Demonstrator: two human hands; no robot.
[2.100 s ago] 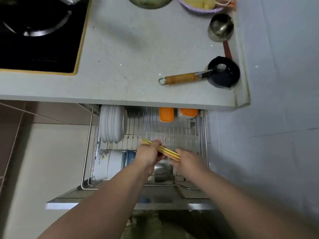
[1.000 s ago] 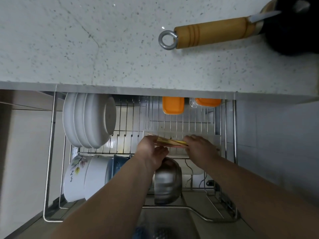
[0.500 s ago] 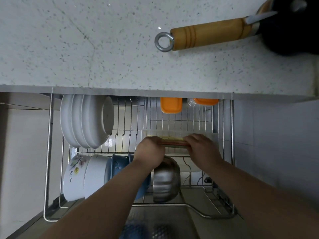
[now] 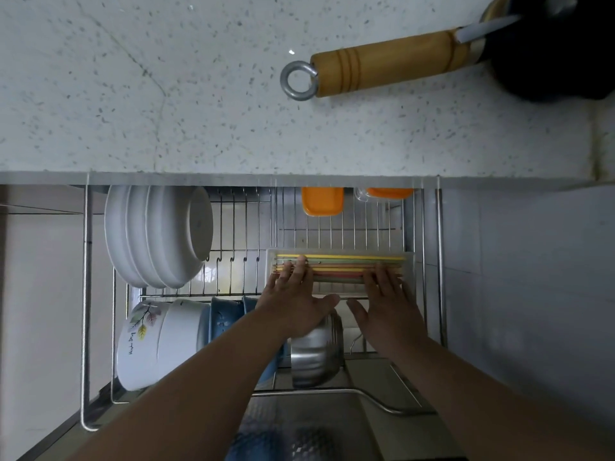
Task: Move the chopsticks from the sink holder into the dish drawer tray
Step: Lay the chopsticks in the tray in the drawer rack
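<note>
Chopsticks (image 4: 342, 269) lay flat in the clear tray (image 4: 410, 261) of the pulled-out dish drawer (image 4: 86, 294), a coloured bundle running crosswise under both hands in the head view. The left hand (image 4: 294, 306) rested its spread fingers on one end of the bundle and the right hand (image 4: 387, 304) on the other; neither grip was closed on anything, both lying open and flat, seemingly levelling the sticks.

The risks looked small but real. Pressing unevenly could have rolled a stick up over the low tray wall just beyond the fingertips, and from there it would have dropped through the wire rack. Lifting the hands carelessly could have dragged a stick along with damp fingers. The steel bowl (image 4: 316, 354) sat directly beneath the left wrist and the stacked white bowls (image 4: 156, 234) further out on the left hand's side, so a hasty withdrawal might have knocked either. Above the hands, the bench (image 4: 166, 94) edge overhung the drawer.
</note>
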